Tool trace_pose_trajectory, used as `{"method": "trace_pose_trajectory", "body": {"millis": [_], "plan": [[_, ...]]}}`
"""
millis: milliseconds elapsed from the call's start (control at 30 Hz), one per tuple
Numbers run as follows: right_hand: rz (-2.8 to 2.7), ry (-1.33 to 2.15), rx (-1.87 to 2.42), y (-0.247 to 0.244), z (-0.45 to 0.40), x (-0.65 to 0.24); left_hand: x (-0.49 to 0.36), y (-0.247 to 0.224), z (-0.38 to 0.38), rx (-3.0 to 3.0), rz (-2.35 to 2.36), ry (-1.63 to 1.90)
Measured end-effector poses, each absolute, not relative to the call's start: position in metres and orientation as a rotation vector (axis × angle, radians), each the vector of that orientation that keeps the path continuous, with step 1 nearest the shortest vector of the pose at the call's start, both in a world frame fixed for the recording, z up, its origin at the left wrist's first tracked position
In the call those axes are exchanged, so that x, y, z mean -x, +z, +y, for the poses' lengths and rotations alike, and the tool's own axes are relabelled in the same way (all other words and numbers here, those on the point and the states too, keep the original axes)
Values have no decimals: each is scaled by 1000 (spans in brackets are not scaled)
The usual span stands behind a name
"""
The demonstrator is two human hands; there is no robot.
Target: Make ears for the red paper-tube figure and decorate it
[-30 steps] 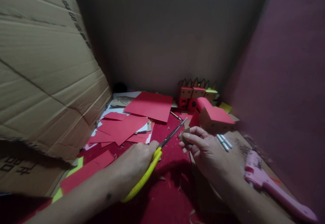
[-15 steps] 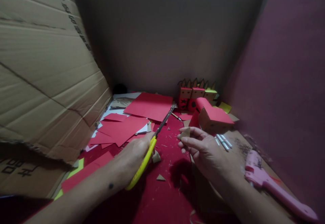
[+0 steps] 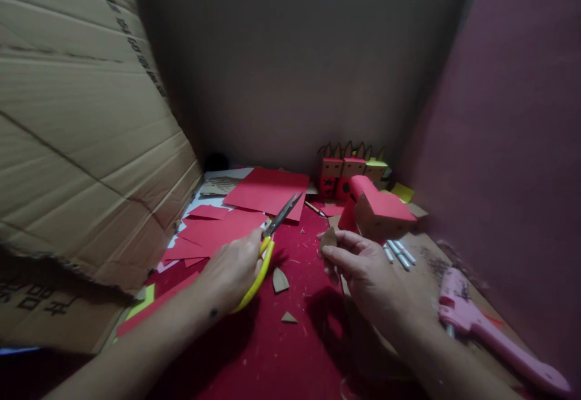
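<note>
My left hand [image 3: 236, 265] is closed on the yellow handles of a pair of scissors [image 3: 282, 213], whose blades point up and away, slightly parted, over the red cloth. Between the thumb and fingers of my right hand [image 3: 358, 261] is a small pointed piece of cardboard [image 3: 328, 239], tip upward. The scissors and that piece are apart. Below them on the cloth lie a similar cardboard piece [image 3: 280, 280] with a pointed end and a small cardboard triangle [image 3: 289, 317].
Red paper sheets [image 3: 267, 191] lie at left beside a tall cardboard sheet [image 3: 91, 115]. Small figures with red and yellow tops [image 3: 354, 167] stand at the back, behind a red-topped cardboard shape [image 3: 385, 209]. Silver pens [image 3: 399, 253] and a pink glue gun [image 3: 481, 324] rest at right.
The scissors and my left hand have moved left and down, away from the right hand, uncovering the pointed cardboard piece on the cloth. My right hand has turned its piece more upright.
</note>
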State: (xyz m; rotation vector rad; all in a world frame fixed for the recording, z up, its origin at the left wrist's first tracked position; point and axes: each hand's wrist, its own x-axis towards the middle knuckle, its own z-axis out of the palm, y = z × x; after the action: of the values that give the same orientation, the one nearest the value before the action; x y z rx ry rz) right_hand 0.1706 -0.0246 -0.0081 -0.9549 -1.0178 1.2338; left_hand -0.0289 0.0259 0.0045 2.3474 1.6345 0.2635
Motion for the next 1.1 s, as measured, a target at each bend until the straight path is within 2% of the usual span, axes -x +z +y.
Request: {"method": "trace_pose_trajectory", "body": {"millis": [267, 400, 467, 533, 600, 733, 1100], "plan": [[-1066, 1276, 1027, -3, -27, -168, 41, -5, 47, -2572, 1886, 33], [-1081, 1318, 1039, -5, -28, -167, 45, -4, 51, -2671, 1848, 71], [-1099, 1345, 1051, -6, -29, -166, 43, 0, 49, -2721, 1774, 228], [-1129, 1369, 1070, -6, -30, -165, 37, 3, 44, -2596, 1539, 563], [-1170, 1393, 1094, -5, -30, -163, 29, 6, 34, -2198, 1166, 800], [-1267, 1453, 1129, -4, -32, -160, 13, 7, 15, -1650, 865, 714], [-1252, 1585, 1093, -9, -30, -160, 6, -3, 10, -1361, 797, 718]]}}
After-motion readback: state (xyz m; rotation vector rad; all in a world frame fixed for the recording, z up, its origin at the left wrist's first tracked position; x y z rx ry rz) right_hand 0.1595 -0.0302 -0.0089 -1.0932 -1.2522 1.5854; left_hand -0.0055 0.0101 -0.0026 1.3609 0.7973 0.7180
